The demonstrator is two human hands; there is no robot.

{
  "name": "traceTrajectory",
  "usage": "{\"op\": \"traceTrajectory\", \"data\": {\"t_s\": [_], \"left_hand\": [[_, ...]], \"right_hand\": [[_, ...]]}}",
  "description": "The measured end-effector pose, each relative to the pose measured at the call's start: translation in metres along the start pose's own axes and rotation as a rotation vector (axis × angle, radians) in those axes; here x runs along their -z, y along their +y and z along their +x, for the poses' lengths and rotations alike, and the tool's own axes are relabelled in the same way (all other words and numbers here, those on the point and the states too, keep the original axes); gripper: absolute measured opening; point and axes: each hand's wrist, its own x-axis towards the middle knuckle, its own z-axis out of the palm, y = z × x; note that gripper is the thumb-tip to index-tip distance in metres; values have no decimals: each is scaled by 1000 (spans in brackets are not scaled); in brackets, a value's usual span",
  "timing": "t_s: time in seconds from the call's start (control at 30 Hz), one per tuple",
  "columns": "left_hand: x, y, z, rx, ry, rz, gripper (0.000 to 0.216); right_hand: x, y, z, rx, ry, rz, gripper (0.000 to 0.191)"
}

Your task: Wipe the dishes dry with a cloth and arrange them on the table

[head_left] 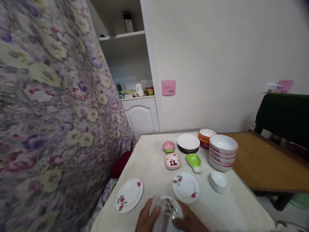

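At the bottom edge my left hand presses a crumpled grey cloth onto a white plate on the table. My right hand grips that plate's near right rim, thumb on top. Both hands are closed. Just beyond lie two white plates with red flowers, one to the left and one to the right.
On the pale tablecloth farther back stand a pink square dish, a pink peach-shaped dish, a green leaf dish, stacked bowls, orange bowls, small saucers and a plate stack. Floral curtain left; wooden table right.
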Motion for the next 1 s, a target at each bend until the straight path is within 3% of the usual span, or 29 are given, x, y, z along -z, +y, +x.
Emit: {"op": "traceTrajectory", "data": {"t_s": [0.1, 0.23, 0.33, 0.5, 0.57, 0.63, 0.73, 0.8, 0.87, 0.93, 1.0], "left_hand": [[2, 4, 3, -46, -116, -36, 54], [-11, 4, 0, 115, 132, -19, 57], [-15, 2, -4, 142, 167, -10, 55], [1, 3, 1, -20, -64, -20, 53], [4, 2, 5, -29, -134, -27, 57], [1, -1, 6, -3, -74, -28, 60], [-11, -5, 3, 58, 123, -61, 56], [-16, -2, 0, 61, 138, -97, 49], [-16, 8, -1, -7, 52, -94, 41], [-12, 22, 3, -115, -69, -66, 36], [-6, 36, 10, -156, -143, -81, 34]], "right_hand": [[1, -1, 5, 25, -70, -8, 71], [-9, 27, 12, 66, 231, -8, 82], [-12, 37, 11, 71, 344, -23, 79], [-6, 5, 3, 12, -46, 42, 71], [-4, -2, 3, 6, -145, 58, 68], [-5, 2, 5, 51, -134, 74, 70], [-7, 21, 8, 113, 103, 21, 75], [-6, 25, 8, 110, 236, -12, 70], [-4, 15, 5, 94, 182, 52, 63], [-2, -6, 2, 61, -12, 166, 60], [-1, -26, 2, 27, -115, 208, 56]]}}
